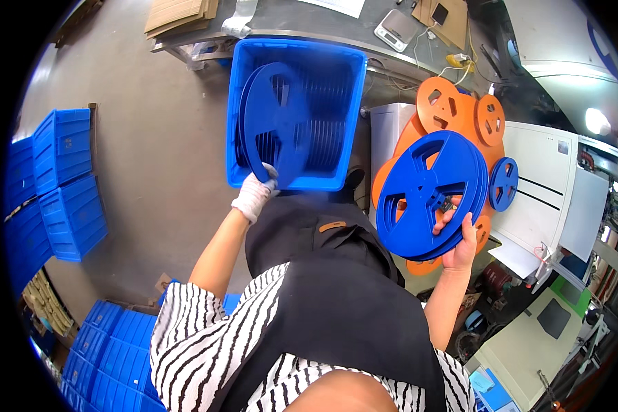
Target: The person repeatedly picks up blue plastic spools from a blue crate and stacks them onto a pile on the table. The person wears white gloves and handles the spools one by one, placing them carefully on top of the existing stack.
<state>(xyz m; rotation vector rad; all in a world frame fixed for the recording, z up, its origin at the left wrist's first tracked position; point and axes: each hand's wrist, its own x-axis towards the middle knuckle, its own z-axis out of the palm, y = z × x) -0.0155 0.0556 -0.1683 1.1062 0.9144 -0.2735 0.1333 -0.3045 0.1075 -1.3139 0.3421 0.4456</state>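
My left hand [255,196], in a white glove, grips the near edge of a blue plastic reel [264,113]. That reel is tilted inside a deep blue bin [353,117], at its left side, with a second reel edge just behind it. Ribbed slots or reel edges line the bin's right part; I cannot tell which. My bare right hand [459,237] is closed on a small stack of blue reels [426,172], with fingers reaching through an opening of the reels. The stack is held up, to the right of the bin, in front of orange reels [438,104].
A grey workbench [309,20] with a small scale [397,29] and cables runs behind the bin. A white cabinet [539,165] stands right, near a smaller blue reel [503,184]. Blue crates [69,213] are stacked at left, with more crates [120,353] at lower left.
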